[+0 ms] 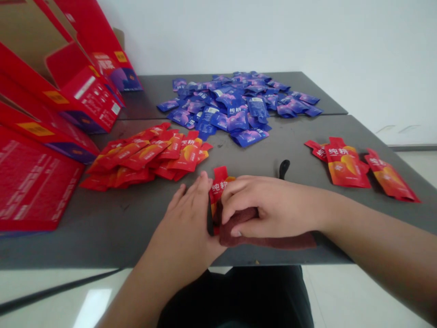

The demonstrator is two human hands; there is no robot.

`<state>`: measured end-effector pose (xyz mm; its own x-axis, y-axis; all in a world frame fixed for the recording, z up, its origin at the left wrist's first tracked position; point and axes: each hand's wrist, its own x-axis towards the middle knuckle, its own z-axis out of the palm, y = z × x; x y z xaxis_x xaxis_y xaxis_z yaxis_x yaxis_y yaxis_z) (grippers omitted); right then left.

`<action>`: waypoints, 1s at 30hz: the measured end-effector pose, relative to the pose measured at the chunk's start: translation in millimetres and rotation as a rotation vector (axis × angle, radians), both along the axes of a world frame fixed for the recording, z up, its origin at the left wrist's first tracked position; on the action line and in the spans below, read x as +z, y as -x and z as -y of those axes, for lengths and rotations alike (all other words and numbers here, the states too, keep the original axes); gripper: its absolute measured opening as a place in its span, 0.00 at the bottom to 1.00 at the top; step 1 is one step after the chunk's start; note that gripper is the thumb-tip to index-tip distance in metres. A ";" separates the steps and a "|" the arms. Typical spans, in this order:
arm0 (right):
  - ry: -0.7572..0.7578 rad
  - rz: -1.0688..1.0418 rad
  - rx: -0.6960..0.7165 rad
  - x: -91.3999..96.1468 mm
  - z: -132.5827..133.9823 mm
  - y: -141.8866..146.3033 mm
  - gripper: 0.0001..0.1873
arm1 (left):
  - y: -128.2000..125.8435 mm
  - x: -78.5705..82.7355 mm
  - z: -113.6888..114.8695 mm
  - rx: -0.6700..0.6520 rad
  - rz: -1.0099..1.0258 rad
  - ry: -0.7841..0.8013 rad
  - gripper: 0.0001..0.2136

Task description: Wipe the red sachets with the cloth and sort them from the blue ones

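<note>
A red pouch [217, 186] with a yellow fruit print lies flat on the grey table, partly covered by my hands. My right hand [259, 205] grips a bunched brown cloth [280, 241] and presses it on the pouch. Beside the pouch's left edge, my left hand [187, 228] lies with its fingers stretched out and its thumb near the pouch's lower end. The tip of a black object [284, 168] shows behind my right wrist; the rest of it is hidden.
Red pouches [146, 157] are heaped to the left, and blue pouches [235, 109] at the back. Several more red pouches [346, 164] lie at the right. Open red cartons [92, 100] stand along the left side. The table's front edge [153, 262] runs close to me.
</note>
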<state>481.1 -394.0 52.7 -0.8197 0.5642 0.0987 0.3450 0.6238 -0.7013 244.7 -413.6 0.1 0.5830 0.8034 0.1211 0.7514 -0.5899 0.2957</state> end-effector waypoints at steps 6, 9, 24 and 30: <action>-0.224 0.097 -0.286 -16.9 -21.2 -6.0 0.08 | -4.1 3.0 0.4 0.048 0.001 0.033 0.53; -0.359 0.107 -0.468 -27.5 -34.4 -11.8 0.08 | -4.3 4.0 1.7 0.054 0.008 0.010 0.54; -0.387 -0.089 -0.733 -32.3 -36.9 -32.0 0.08 | -23.5 16.6 15.1 -0.002 0.129 -0.142 0.11; -0.358 -0.087 -0.744 -30.1 -34.5 -33.5 0.09 | -22.6 16.0 17.2 0.032 0.066 -0.194 0.19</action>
